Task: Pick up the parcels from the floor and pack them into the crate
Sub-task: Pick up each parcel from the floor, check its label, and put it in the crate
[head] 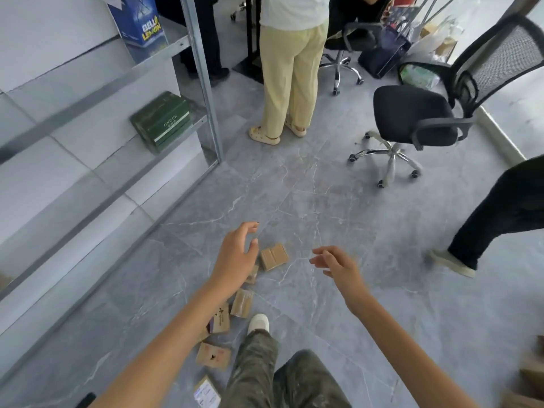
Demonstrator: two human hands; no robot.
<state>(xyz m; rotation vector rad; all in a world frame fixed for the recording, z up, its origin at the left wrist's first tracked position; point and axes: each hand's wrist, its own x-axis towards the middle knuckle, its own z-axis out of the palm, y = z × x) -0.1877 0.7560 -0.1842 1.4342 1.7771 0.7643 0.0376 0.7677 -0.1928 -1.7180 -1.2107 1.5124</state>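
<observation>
- Grey marbled floor [294, 187] fills the room. A metal shelf unit [117, 83] runs along the left wall and an office chair [412, 119] stands to the right, with other people beyond.
- We see the parcels [242, 303] strewn in a loose line on the floor beside our shoe [258, 322]. They lie at odd angles, which we read as dropped rather than stacked.
- Our left hand [235, 254] hovers empty with its fingers loosely spread above the far end of that line. One parcel is partly hidden beneath it.
- Our right hand [338, 266] is empty too, fingers relaxed and apart, held off to the other side.
- The farthest parcel [273, 256] lies on the floor between the two hands, closer to the left one and touched by neither.
- We judge the hands are held wide and loose so they can close on that parcel from both sides. Nothing is picked up yet.
- We cannot make out the crate; the brown shapes at the right edge are too blurred to name.
</observation>
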